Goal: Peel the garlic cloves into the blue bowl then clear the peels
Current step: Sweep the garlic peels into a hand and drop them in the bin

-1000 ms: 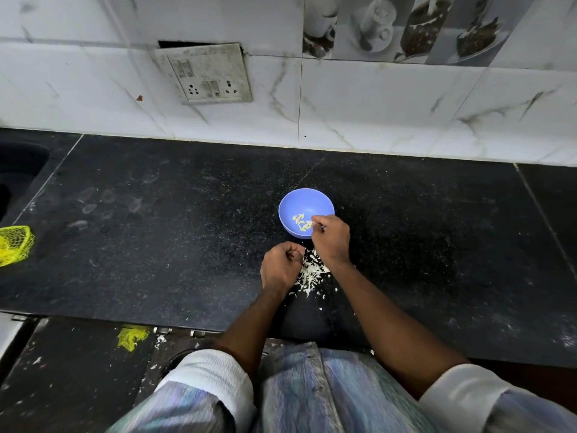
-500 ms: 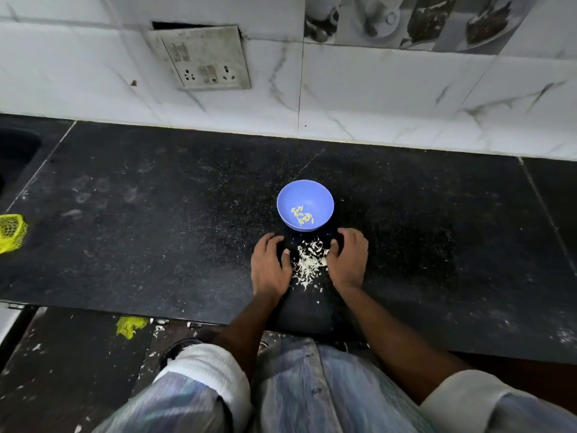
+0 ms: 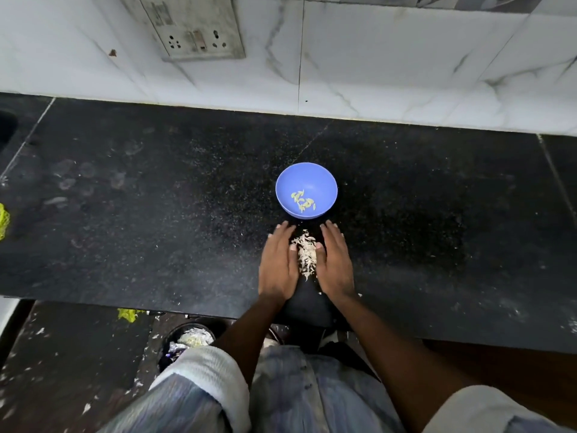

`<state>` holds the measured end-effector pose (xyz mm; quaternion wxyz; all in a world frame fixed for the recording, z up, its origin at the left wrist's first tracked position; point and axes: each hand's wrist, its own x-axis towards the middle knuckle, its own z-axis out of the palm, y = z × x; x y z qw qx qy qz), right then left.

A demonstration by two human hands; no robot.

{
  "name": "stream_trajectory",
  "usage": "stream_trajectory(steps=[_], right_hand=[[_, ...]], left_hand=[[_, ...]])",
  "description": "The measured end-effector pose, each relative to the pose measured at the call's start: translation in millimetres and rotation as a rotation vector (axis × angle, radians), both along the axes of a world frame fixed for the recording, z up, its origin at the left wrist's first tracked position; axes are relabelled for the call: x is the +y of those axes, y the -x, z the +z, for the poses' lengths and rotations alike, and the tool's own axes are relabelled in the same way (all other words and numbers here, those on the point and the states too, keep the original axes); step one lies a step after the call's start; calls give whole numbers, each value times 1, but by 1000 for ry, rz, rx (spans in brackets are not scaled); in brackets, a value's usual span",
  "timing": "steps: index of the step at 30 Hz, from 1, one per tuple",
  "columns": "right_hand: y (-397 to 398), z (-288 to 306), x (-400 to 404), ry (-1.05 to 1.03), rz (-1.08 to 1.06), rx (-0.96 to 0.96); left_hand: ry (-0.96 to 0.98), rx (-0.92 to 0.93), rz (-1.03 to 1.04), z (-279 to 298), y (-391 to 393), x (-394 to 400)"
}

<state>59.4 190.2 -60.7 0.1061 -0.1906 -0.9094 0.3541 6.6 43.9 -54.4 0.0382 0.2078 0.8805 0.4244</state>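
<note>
Corralling the pale papery garlic peels (image 3: 305, 254) near the counter's front edge, I keep left hand (image 3: 278, 265) and right hand (image 3: 334, 263) flat, fingers straight, below the blue plastic bowl (image 3: 324, 179) of cloves.

Home kitchen. Black speckled stone desk (image 3: 156, 214) runs wall to wall. White marble-look wall tiles (image 3: 374, 64) behind it at 12 o'clock. Worn switch-and-socket plate (image 3: 190, 29) at 11 o'clock. Blue bowl (image 3: 324, 179) of peeled garlic cloves (image 3: 303, 201) at centre. Waste bin (image 3: 187, 342) of scraps on the floor at 7 o'clock.
</note>
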Motion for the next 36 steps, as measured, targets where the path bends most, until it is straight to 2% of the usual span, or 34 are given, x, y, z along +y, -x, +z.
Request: stream_trajectory(steps=[2,5,9,13,16,18,21,24,28,33,35,36], right_hand=[[12,3,6,-79,8,-58],[33,4,5,-113,109,-116],[25,1,4,-65,257,-48],[-7,4,3,-34,355,30],[-32,9,-4,9,340,86],[-33,14,-3,-22,214,102],[-5,18,10,-98,73,-23],[19,16,14,-104,193,-145],[-6,11,6,-67,384,-39],[-38,21,13,39,356,91],[-17,27,25,-31,253,51],[-2,26,33,-64,220,-31]], left_hand=[[83,12,83,-2,19,-7],[183,30,-78,-4,41,-2],[166,135,-368,-5,39,-7],[75,111,-429,-8,15,-31],[-41,50,-368,-4,-6,-39],[-56,47,-272,0,-7,-32],[14,44,-152,2,12,-8],[45,-27,-173,3,27,9],[-32,23,-297,2,0,-2],[-131,-38,-117,12,-41,-16],[-122,-21,13,15,-40,-8],[-121,-29,89,14,-38,-2]])
